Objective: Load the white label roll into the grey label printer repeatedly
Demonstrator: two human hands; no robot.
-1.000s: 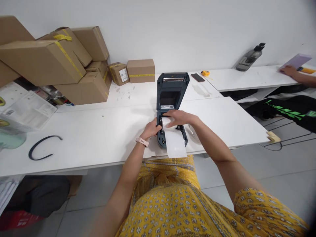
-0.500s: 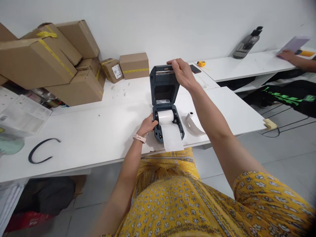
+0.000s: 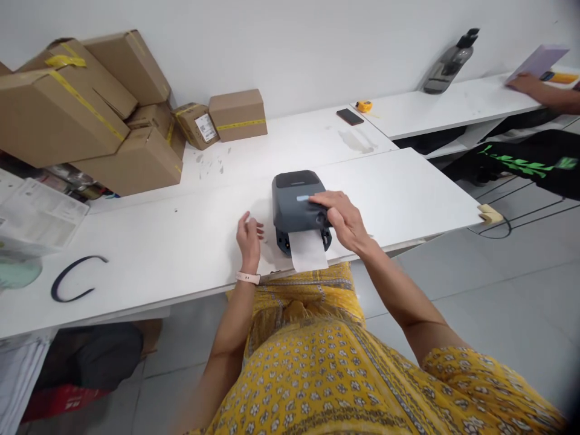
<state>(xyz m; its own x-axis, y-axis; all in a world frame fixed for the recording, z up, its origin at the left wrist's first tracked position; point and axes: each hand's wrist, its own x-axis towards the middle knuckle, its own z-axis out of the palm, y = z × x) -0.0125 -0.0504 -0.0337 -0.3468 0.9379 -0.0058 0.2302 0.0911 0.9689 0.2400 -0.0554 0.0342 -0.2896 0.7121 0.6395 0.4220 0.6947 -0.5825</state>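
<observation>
A dark grey label printer stands near the table's front edge, its lid lowered over the base but with a gap at the front. White label paper comes out of that gap and hangs toward the edge. My right hand lies on the right side of the lid, fingers stretched over its top. Left of the printer, my left hand is off it and holds nothing, its fingers apart. The roll inside the printer is hidden by the lid.
Cardboard boxes are piled at the back left. A phone, a yellow tape measure and a bottle stand toward the back right. A black band lies left. Another person's hand holds a purple box.
The printer's lid has swung down from upright, with my right hand moving down on it. My left hand has let go of the printer's side and moved left.
</observation>
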